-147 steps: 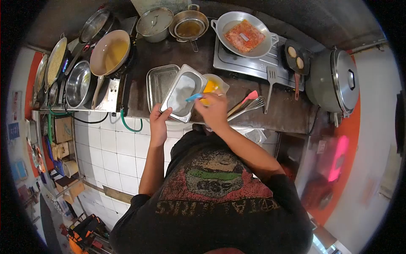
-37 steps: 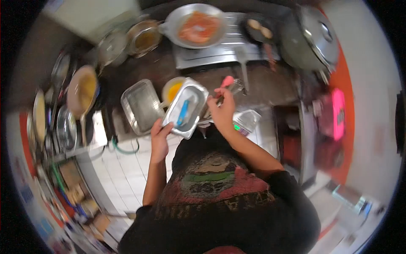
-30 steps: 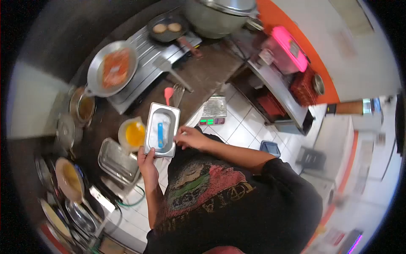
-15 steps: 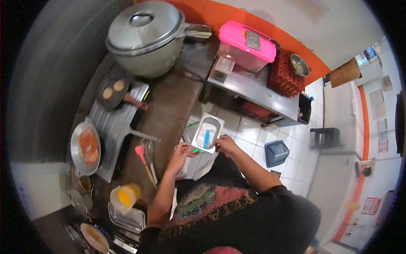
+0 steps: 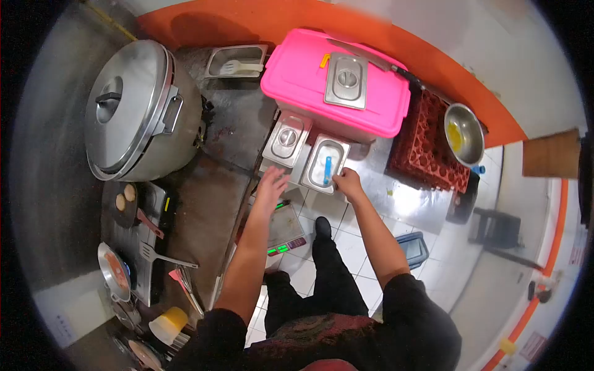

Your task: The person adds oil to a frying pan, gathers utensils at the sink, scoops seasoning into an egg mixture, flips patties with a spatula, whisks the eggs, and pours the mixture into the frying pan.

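Observation:
My right hand pinches the right edge of a small steel food pan, which holds a white substance and a blue-handled utensil. The pan is at the front edge of the steel counter, beside a second steel pan with a knobbed lid. Just below that lidded pan, my left hand is open with its fingers spread and holds nothing. Whether the held pan rests on the counter I cannot tell.
A pink-lidded bin bears a loose steel lid and a knife. Red egg trays support a steel bowl. Left stands a large pot. A digital scale is below my hands.
The steel pan has moved forward, away from my body, to beside the lidded pan. My left hand has let go of it and opened. The view has shifted towards the counter.

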`<action>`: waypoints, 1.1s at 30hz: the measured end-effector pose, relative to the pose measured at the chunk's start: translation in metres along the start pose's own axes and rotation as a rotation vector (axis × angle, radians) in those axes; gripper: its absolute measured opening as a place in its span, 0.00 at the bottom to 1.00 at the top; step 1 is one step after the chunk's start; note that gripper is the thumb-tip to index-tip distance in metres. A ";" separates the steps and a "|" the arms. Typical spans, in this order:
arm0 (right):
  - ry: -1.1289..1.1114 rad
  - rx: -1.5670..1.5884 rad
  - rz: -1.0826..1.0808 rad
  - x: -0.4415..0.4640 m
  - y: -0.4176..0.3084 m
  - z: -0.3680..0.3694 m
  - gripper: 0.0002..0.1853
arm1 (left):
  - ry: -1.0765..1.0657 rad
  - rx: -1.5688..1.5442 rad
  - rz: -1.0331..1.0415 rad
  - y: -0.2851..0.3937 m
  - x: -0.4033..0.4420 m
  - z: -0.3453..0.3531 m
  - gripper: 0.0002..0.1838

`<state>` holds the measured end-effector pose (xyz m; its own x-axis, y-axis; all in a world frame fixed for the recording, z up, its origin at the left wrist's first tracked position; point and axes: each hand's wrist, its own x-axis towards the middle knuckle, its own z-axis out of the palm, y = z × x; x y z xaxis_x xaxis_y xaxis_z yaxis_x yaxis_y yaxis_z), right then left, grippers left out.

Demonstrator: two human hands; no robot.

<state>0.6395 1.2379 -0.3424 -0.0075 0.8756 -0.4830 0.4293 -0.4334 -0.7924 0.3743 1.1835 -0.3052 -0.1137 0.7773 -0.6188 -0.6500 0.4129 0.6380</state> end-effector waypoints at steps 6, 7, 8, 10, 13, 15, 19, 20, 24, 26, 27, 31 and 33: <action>0.448 -0.122 -0.196 0.011 -0.032 0.003 0.20 | 0.186 -0.159 0.073 -0.012 0.065 0.014 0.17; 0.521 -0.061 -0.243 0.008 -0.041 0.003 0.18 | 0.225 -0.105 0.133 -0.014 0.066 0.015 0.14; 0.546 -0.075 -0.345 0.010 -0.042 0.011 0.16 | 0.245 -0.067 0.158 -0.007 0.060 0.019 0.13; 0.324 0.148 -0.439 -0.007 -0.081 0.021 0.14 | 0.190 -0.112 0.240 -0.020 0.066 -0.002 0.09; 0.126 0.117 -0.444 -0.018 -0.116 0.050 0.12 | 0.100 -0.167 0.219 -0.017 0.055 -0.010 0.14; 0.046 0.092 -0.451 -0.024 -0.125 0.063 0.12 | 0.237 0.143 0.183 -0.015 0.047 -0.012 0.17; -0.043 0.189 -0.445 -0.065 -0.134 0.068 0.09 | 0.211 -0.088 0.252 -0.013 0.023 -0.024 0.20; -0.059 0.177 -0.454 -0.073 -0.129 0.068 0.09 | 0.212 -0.135 0.234 -0.011 0.011 -0.030 0.22; -0.028 0.237 -0.489 -0.108 -0.126 0.092 0.08 | 0.293 -0.254 0.318 -0.022 -0.068 -0.075 0.23; -0.096 0.220 -0.506 -0.133 -0.130 0.120 0.09 | 0.353 -0.256 0.296 -0.032 -0.129 -0.106 0.23; -0.187 0.186 -0.546 -0.151 -0.139 0.139 0.11 | 0.374 -0.285 0.264 -0.039 -0.162 -0.125 0.23; -0.522 0.142 -0.607 -0.214 -0.143 0.260 0.11 | 0.476 -0.235 0.411 -0.092 -0.285 -0.203 0.23; -0.701 0.108 -0.651 -0.250 -0.139 0.325 0.11 | 0.665 -0.167 0.298 -0.114 -0.346 -0.239 0.23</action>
<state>0.2878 1.0097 -0.2325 -0.7682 0.6399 -0.0214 0.0650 0.0448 -0.9969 0.3081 0.7543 -0.2736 -0.6989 0.3724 -0.6106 -0.6198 0.1107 0.7769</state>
